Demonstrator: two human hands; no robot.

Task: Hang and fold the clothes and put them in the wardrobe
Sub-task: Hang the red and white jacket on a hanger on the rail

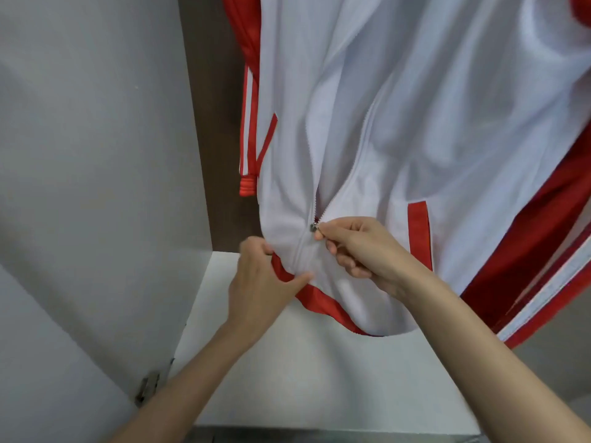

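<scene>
The jacket (pixel 415 123) is white with red sleeves and hangs inside the wardrobe, in front of the brown back panel (pixel 204 91) and above the white shelf (pixel 319 378). The marking that shows on it is a set of white stripes, which run down the red sleeve (pixel 249 107) to its ribbed cuff (pixel 248 187). There is also a red trim at the pocket (pixel 419 238).

The right hand (pixel 367 251) is closed narrowly. Its thumb and forefinger pinch the small metal zipper pull (pixel 312 227), and the other fingers are curled under the palm. The pull sits low on the front. Below it the zipper is joined, and above it the two edges stand apart.

The left hand (pixel 262 282) grips the bottom of the jacket just beside the zipper. The thumb presses on the front of the cloth at the red hem band (pixel 319 302), and the fingers are curled round the edge (their tips are hidden behind the fabric).

The grey side wall (pixel 96 155) of the wardrobe is at the left, with a metal hinge (pixel 147 388) near its lower part.
</scene>
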